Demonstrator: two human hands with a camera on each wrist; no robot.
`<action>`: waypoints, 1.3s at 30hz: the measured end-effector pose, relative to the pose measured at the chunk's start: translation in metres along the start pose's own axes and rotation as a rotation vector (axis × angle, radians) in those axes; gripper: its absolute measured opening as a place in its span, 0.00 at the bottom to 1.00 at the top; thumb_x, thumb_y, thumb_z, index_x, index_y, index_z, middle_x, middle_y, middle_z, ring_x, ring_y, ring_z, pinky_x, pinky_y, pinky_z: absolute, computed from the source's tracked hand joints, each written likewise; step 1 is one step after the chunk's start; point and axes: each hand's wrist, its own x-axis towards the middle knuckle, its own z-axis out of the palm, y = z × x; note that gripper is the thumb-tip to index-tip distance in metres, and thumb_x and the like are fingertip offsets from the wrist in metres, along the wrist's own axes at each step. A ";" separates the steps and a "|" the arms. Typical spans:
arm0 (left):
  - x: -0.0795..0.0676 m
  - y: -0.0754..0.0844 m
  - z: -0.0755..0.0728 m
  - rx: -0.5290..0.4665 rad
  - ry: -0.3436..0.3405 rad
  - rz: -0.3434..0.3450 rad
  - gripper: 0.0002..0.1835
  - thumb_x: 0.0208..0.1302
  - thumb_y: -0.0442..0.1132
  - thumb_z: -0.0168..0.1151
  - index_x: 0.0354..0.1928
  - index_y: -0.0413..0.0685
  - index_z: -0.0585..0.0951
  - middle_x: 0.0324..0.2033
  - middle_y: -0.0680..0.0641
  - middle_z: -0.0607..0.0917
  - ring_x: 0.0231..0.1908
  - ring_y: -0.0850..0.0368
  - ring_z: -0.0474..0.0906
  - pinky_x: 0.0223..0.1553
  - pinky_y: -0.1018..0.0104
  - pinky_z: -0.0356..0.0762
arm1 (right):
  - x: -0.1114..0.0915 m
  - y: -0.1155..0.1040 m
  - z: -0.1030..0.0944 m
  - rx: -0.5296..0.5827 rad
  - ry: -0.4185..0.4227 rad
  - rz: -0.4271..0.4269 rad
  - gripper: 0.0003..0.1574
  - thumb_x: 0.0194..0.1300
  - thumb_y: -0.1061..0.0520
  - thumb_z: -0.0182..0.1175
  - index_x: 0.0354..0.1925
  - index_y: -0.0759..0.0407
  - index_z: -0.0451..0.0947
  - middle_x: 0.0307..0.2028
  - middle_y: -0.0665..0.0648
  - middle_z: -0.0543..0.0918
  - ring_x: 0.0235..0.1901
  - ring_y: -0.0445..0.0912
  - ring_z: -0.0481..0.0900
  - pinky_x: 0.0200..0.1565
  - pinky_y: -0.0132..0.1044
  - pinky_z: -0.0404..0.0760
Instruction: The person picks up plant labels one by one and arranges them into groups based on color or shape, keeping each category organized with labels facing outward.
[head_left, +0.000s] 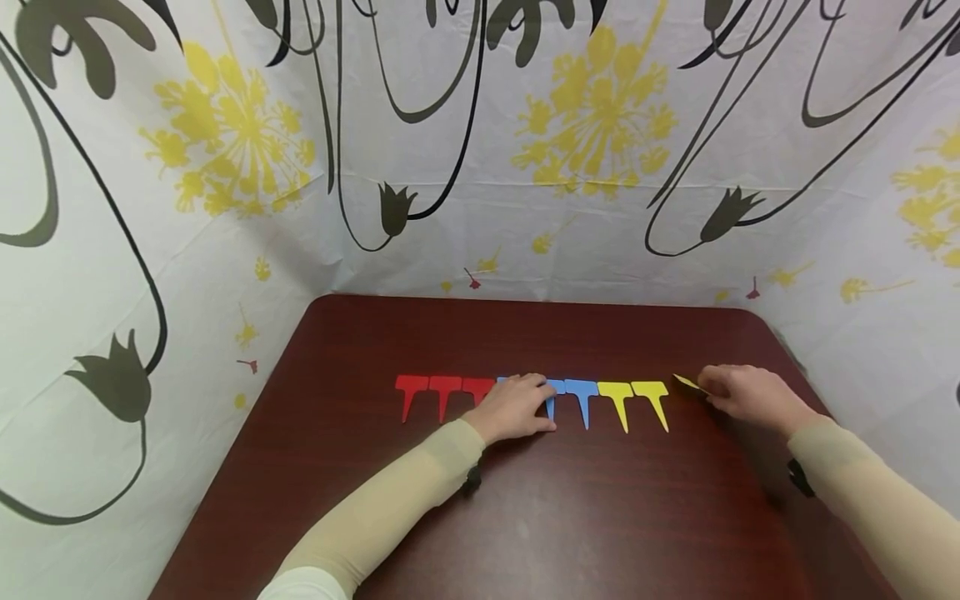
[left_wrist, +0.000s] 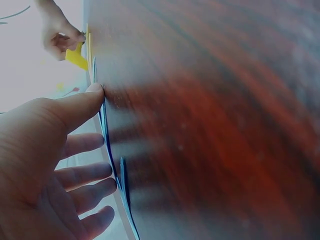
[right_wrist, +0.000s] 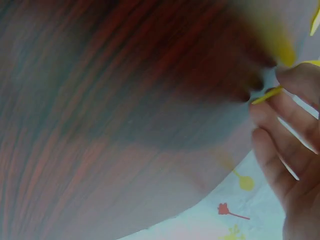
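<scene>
A row of flat T-shaped plant labels lies across the dark wooden table, stems toward me. Three red labels (head_left: 446, 385) are on the left, blue labels (head_left: 582, 389) in the middle and two yellow labels (head_left: 617, 390) on the right. My left hand (head_left: 512, 408) rests over the blue part of the row, fingers spread and fingertips touching the labels; it hides some of them. Beyond the row's right end, my right hand (head_left: 757, 398) pinches another yellow label (head_left: 686, 382) between thumb and fingers. This label is tilted, its stem partly hidden by the fingers.
The dark reddish-brown table (head_left: 570, 517) has rounded far corners. A white patterned cloth (head_left: 480, 150) with yellow and grey flowers hangs behind it and at both sides. The right hand is near the table's right edge.
</scene>
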 end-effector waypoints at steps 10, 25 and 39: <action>-0.001 -0.001 0.000 0.007 0.002 0.004 0.34 0.64 0.64 0.64 0.68 0.58 0.76 0.66 0.50 0.75 0.65 0.55 0.69 0.67 0.54 0.66 | 0.003 -0.004 0.001 0.150 -0.084 0.099 0.18 0.58 0.63 0.71 0.48 0.53 0.82 0.26 0.42 0.79 0.25 0.37 0.75 0.28 0.39 0.75; -0.001 0.000 0.000 0.003 -0.003 -0.007 0.34 0.65 0.64 0.64 0.68 0.59 0.76 0.66 0.50 0.74 0.66 0.56 0.68 0.68 0.49 0.64 | 0.005 -0.007 0.000 0.135 0.001 0.162 0.19 0.63 0.55 0.70 0.52 0.60 0.84 0.43 0.59 0.81 0.38 0.53 0.80 0.36 0.51 0.79; -0.002 -0.003 -0.001 -0.002 -0.004 -0.014 0.34 0.65 0.64 0.64 0.69 0.59 0.75 0.67 0.50 0.74 0.67 0.56 0.68 0.68 0.50 0.64 | 0.002 -0.005 0.007 0.163 -0.038 0.051 0.29 0.64 0.53 0.71 0.61 0.61 0.80 0.54 0.63 0.78 0.50 0.59 0.80 0.45 0.59 0.79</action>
